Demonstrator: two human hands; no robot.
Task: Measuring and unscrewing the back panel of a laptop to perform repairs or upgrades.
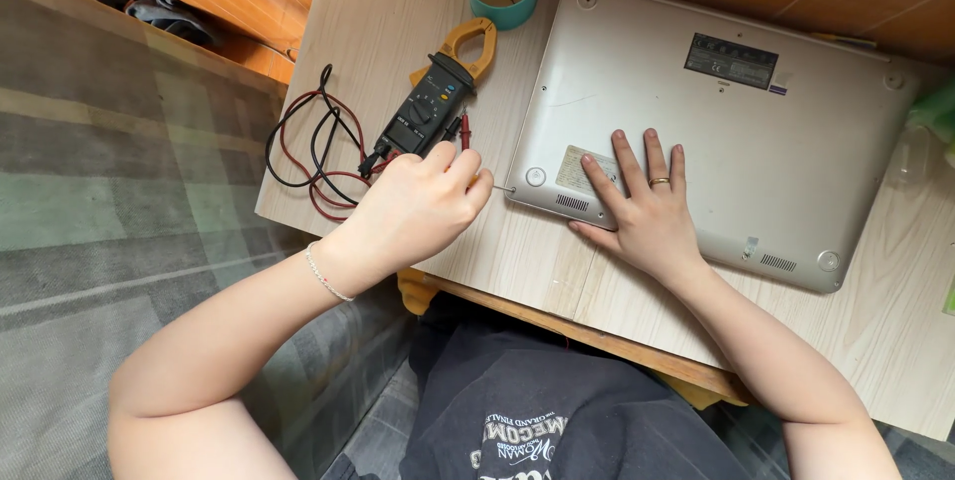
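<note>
On pale wood-grain table (398, 2), left hand (418, 206) fisted round thin metal probe (497, 187), right hand (645, 206) flat on smooth silver laptop (756, 142)

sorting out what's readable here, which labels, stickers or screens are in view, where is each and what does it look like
Dark label: far middle of the upturned laptop base, black rectangle with pale print.
Small sticker: just right of the dark label, purple and white.
Pale sticker: near-left of the base, beige rectangle, partly under the right hand.
Meter screen: grey window on the black and orange clamp meter, beside the left hand.
</note>
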